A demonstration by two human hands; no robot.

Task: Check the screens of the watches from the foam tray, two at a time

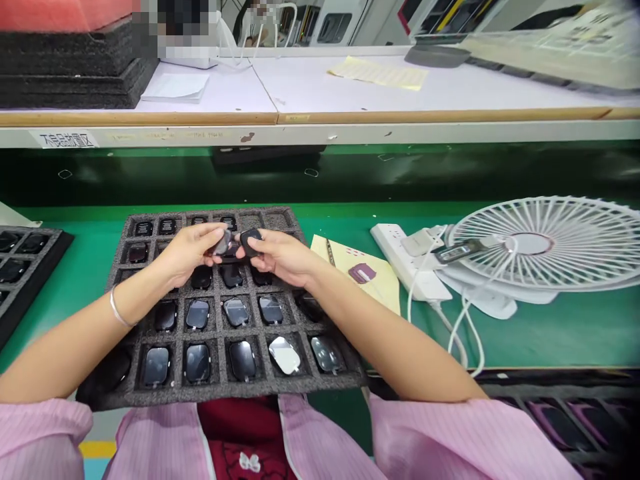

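Black device [245, 237] sits between the right fingers [263, 247]

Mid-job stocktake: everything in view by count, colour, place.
Foam tray: 1, dark grey, bench centre
Squarish devices: many, mostly dark, tray compartments
Second tray: 1, dark grey, left edge
Other devices: several, dark, lower right
Sheet: 1, yellow, right of tray
Power strip: 1, white, beside fan
Fan: 1, white, right
Foam stack: 1, black, shelf left
Papers: at least 2, white, yellow, shelf
Bracelet: 1, white, left wrist
Left grip: 1, bare, holding dark piece
Right grip: 1, bare, holding black piece
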